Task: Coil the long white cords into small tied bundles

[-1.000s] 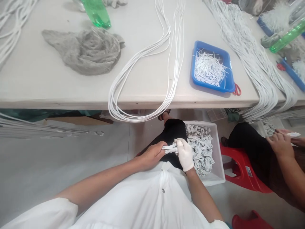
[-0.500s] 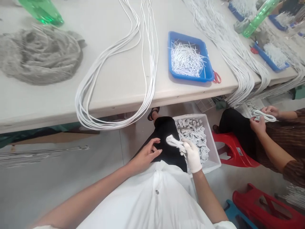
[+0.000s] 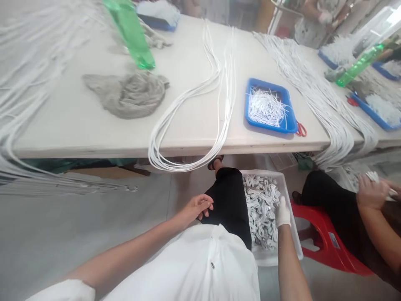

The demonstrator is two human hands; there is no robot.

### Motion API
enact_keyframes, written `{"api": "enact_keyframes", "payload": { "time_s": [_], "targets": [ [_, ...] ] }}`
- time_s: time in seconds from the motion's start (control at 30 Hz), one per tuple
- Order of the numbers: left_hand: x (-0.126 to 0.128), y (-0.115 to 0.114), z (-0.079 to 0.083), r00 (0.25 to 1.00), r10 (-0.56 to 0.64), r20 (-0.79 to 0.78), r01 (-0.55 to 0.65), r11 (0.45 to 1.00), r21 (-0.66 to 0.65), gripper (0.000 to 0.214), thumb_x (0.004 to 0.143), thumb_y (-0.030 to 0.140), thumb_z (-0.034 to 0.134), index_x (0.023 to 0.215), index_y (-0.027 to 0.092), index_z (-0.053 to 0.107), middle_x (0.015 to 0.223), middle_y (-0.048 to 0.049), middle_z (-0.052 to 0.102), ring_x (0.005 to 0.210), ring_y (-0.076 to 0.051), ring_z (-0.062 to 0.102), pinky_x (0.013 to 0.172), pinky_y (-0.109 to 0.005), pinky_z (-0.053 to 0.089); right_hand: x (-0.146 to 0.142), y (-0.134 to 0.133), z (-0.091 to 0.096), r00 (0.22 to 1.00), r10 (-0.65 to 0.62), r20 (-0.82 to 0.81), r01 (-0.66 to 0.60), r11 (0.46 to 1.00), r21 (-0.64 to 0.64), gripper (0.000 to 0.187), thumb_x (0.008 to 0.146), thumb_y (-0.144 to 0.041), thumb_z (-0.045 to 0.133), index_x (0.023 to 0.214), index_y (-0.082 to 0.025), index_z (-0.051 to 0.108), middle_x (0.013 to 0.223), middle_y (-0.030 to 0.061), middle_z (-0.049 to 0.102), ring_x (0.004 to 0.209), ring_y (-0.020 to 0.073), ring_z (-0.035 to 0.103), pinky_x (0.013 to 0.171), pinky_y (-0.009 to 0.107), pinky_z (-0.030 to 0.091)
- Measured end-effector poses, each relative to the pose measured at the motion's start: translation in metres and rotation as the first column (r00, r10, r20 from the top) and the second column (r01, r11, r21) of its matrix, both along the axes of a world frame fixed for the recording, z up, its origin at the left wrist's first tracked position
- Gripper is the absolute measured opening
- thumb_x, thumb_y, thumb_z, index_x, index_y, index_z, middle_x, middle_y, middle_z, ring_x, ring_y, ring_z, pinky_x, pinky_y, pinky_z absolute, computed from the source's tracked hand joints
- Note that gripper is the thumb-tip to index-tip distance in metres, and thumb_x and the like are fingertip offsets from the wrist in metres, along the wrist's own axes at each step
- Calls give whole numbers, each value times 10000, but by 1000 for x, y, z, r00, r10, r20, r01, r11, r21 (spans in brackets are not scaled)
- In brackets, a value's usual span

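Observation:
My left hand (image 3: 200,207), bare, rests over the black trousers (image 3: 232,196) on my lap, its fingers loosely bent and a little apart, holding nothing. My right hand (image 3: 283,214), in a white glove, reaches down at the right side of a white plastic bin (image 3: 297,242). Seen from the back, its fingertips are hidden, so whether a cord bundle is in them cannot be told. Many small folded bundles of white cord (image 3: 261,209) fill the bin beside my leg. Long loops of white cord (image 3: 188,167) hang over the table's front edge ahead of me.
On the table (image 3: 194,129) lie a blue tray (image 3: 271,128) of short cord clippings, red-handled scissors (image 3: 301,129), a grey cloth (image 3: 134,96) and a green bottle (image 3: 134,42). More cords (image 3: 332,121) drape at right. A co-worker's hands (image 3: 372,190) hold something white beside a red stool (image 3: 332,240).
My right hand has moved right and down into the bin from above my lap, where it held a folded cord bundle. My left hand's fingers have drawn closer together. The view has shifted leftward.

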State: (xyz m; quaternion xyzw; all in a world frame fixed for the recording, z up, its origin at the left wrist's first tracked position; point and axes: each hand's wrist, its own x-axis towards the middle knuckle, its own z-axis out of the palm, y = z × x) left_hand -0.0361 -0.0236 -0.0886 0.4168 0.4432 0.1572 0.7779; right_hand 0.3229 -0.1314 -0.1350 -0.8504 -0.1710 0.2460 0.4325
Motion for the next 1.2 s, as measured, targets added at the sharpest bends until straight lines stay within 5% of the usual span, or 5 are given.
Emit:
{"api": "enact_keyframes", "payload": {
  "time_s": [0.23,0.43,0.7,0.97,1.2],
  "targets": [
    [-26,36,29,870,467,155,-484,869,98,283,789,384,647,916,151,548,784,-22,613,578,-101,561,471,-208,385,-80,49,33,907,394,-152,-375,917,137,445,782,-485,569,1061,-147,648,1010,104,705,824,227,669,743,324,536],
    [-30,32,29,854,492,170,-510,856,81,281,774,375,654,904,149,549,722,-9,614,542,-96,558,448,-197,369,-209,97,116,455,774,441,-888,434,154,252,928,-290,451,1045,-205,658,1091,75,642,1001,179,608,908,278,457],
    [-21,6,15,924,338,178,-348,937,29,325,735,433,658,835,146,543,668,-19,627,484,-101,547,392,-189,311,-289,187,138,-121,792,598,-779,297,-552,194,931,-216,446,908,-183,636,903,65,641,677,160,644,580,231,428],
    [-12,21,53,847,280,451,-241,960,-144,437,800,583,556,857,152,594,753,-62,668,641,-162,619,566,-249,429,-257,123,174,366,754,546,-885,462,-46,225,938,-333,424,964,-194,599,860,69,662,772,210,627,702,298,447],
    [17,87,113,597,281,751,-53,948,-312,577,834,659,426,894,112,598,745,-78,628,590,-193,583,633,-382,465,-219,38,188,540,830,139,-841,528,118,267,742,-536,513,957,-474,659,751,20,664,731,292,646,503,388,480]
  ]
}}
